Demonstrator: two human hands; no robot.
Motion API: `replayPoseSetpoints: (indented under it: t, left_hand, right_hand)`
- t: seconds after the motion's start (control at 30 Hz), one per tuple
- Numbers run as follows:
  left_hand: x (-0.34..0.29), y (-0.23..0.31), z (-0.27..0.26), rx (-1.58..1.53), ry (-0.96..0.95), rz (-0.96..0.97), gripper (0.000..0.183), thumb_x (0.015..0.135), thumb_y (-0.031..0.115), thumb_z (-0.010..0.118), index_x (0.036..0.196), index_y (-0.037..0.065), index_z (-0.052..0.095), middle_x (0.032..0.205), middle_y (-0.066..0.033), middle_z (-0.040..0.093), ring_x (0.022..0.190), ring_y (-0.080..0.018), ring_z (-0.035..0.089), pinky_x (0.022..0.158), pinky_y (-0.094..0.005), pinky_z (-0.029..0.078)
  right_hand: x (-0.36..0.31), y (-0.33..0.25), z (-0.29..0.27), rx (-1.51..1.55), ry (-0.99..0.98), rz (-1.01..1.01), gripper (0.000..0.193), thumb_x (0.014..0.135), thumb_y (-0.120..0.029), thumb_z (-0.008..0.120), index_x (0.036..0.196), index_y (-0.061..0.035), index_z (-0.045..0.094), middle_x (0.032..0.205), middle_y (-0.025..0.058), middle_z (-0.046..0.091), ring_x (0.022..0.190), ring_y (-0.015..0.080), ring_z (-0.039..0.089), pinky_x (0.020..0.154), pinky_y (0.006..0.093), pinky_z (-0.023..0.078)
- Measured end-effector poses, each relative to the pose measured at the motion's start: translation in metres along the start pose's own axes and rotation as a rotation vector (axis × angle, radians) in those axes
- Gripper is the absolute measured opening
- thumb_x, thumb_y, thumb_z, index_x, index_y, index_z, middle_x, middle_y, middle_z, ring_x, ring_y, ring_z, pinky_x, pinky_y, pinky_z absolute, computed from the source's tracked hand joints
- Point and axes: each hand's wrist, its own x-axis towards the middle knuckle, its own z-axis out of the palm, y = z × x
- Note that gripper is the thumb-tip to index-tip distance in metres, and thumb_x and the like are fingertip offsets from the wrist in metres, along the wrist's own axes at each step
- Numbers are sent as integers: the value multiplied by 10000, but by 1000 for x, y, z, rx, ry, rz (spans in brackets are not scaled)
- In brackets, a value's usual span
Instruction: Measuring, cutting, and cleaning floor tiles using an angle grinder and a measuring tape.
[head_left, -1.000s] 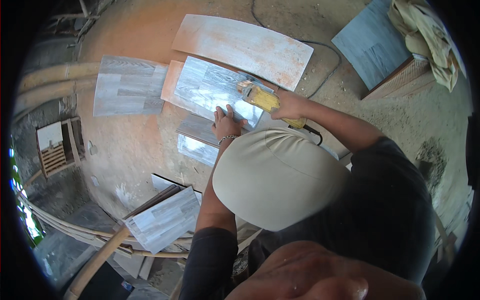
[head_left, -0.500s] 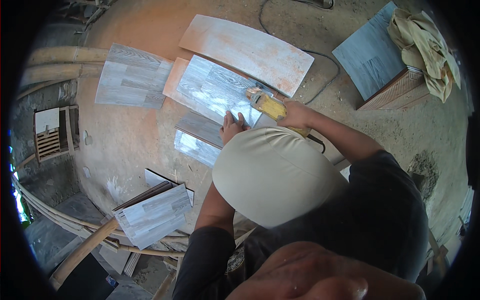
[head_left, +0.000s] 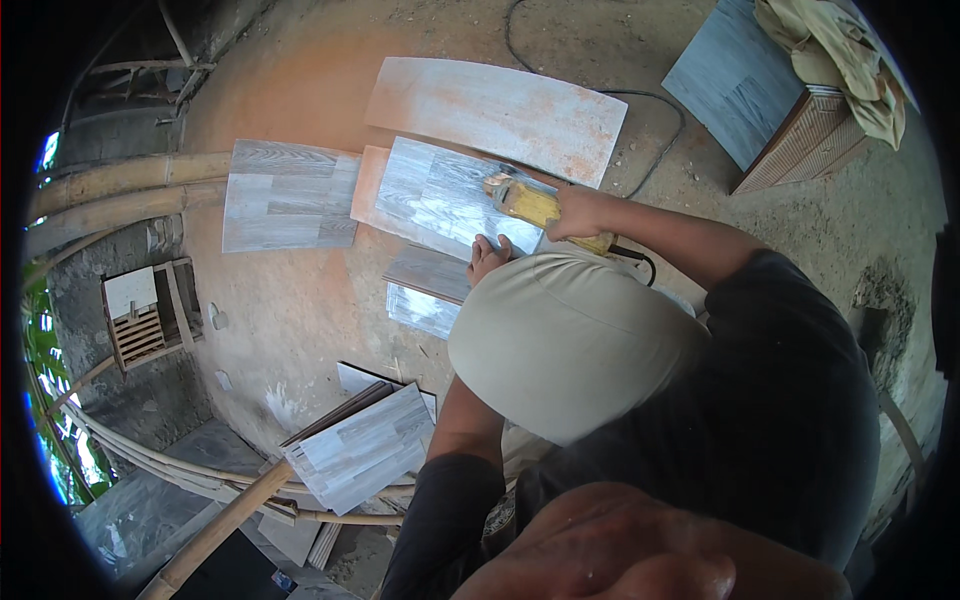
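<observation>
My right hand is wrapped around the yellow body of a corded angle grinder. The grinder's metal head lies over the right part of a grey wood-patterned tile; its disc cannot be made out. At the tile's near edge rests my left hand, fingers stretched out and touching the surface, with nothing held. Under this tile a plain orange-tinged slab sticks out to the left. A beige cloth-covered shape hides my left wrist and what lies just below the hands.
Beyond the tile lies a long dusty slab. Another patterned tile is at left, with stacked tiles nearer. A tile stack under beige cloth stands far right. The black cord curves behind. Bamboo poles edge the left.
The whole view has shifted, so most things at left sit lower and farther right. The grinder has moved a little farther up and left over the tile; my left hand stays at the near edge.
</observation>
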Motion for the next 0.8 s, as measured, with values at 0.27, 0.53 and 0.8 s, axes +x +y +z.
replayPoseSetpoints:
  t: [0.27, 0.53, 0.8]
  left_hand:
    - [-7, -2, -8, 81, -38, 60, 596, 957, 507, 525, 1521, 349, 413, 1659, -206, 274, 1529, -328, 292, 1154, -525, 275]
    - [-89, 55, 49, -64, 508, 84, 672, 921, 496, 595, 1510, 214, 436, 1594, -222, 354, 1470, -372, 358, 1115, -547, 331]
    - [-65, 90, -7, -304, 464, -46, 755, 894, 502, 660, 1512, 124, 448, 1570, -229, 387, 1460, -400, 362, 1107, -579, 350]
  right_hand:
    - [68, -43, 1, -7, 83, -112, 634, 623, -499, 750, 834, 99, 737, 857, 306, 709, 813, 389, 718, 730, 440, 572]
    - [74, -64, -44, -11, 195, -290, 740, 639, -533, 781, 999, 110, 714, 925, 301, 717, 851, 387, 715, 795, 405, 559]
    - [-3, -27, -114, 283, 211, -258, 432, 808, -308, 756, 1015, 64, 681, 842, 114, 704, 749, 186, 665, 714, 345, 527]
